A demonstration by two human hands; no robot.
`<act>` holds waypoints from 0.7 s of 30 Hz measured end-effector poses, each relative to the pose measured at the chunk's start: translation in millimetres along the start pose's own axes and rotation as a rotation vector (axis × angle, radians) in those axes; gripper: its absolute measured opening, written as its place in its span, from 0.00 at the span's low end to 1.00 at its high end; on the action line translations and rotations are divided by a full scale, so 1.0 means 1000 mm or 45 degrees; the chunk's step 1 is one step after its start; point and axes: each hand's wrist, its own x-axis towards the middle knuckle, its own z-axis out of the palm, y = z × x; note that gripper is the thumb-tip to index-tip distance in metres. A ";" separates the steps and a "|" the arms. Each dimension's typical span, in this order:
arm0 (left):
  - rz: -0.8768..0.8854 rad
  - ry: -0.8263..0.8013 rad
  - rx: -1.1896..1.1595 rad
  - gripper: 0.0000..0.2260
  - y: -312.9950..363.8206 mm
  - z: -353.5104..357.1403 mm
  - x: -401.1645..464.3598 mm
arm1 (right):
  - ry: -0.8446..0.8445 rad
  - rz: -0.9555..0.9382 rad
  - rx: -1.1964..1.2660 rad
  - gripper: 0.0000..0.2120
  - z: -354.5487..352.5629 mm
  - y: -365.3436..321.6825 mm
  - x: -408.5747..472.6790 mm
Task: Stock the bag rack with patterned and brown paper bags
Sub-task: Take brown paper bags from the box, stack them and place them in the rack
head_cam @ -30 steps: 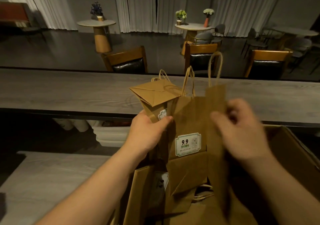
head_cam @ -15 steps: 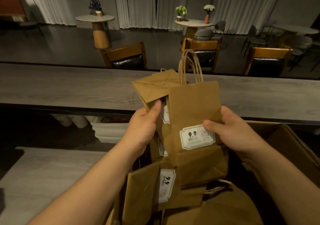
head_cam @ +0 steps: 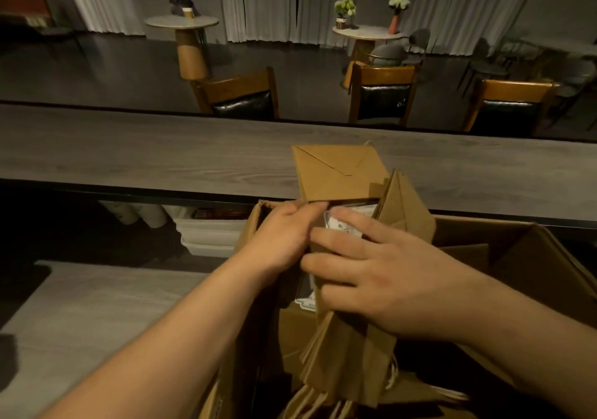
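Gripping the folded brown paper bags [head_cam: 336, 176] with our left hand [head_cam: 281, 241], we lay our right hand [head_cam: 387, 286] flat-fingered on them over the cardboard box [head_cam: 533, 257]

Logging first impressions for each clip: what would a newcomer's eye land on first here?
Both hands meet at centre frame on a bundle of brown paper bags: the left hand grips its left side, while the right hand lies across the front with fingers spread. The bundle stands over an open cardboard box at lower right. Behind runs a long grey wooden counter, with wooden chairs beyond it.
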 end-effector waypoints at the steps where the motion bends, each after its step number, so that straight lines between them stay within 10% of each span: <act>1: -0.010 0.004 -0.040 0.15 0.002 0.001 -0.002 | 0.016 -0.050 -0.018 0.12 0.000 0.004 0.002; 10: -0.047 0.020 0.060 0.28 0.010 -0.002 -0.002 | 0.042 -0.049 0.229 0.07 -0.003 0.020 0.010; 21: 0.026 0.232 -0.209 0.11 0.003 -0.005 0.011 | 0.443 1.528 1.445 0.15 -0.013 0.060 -0.040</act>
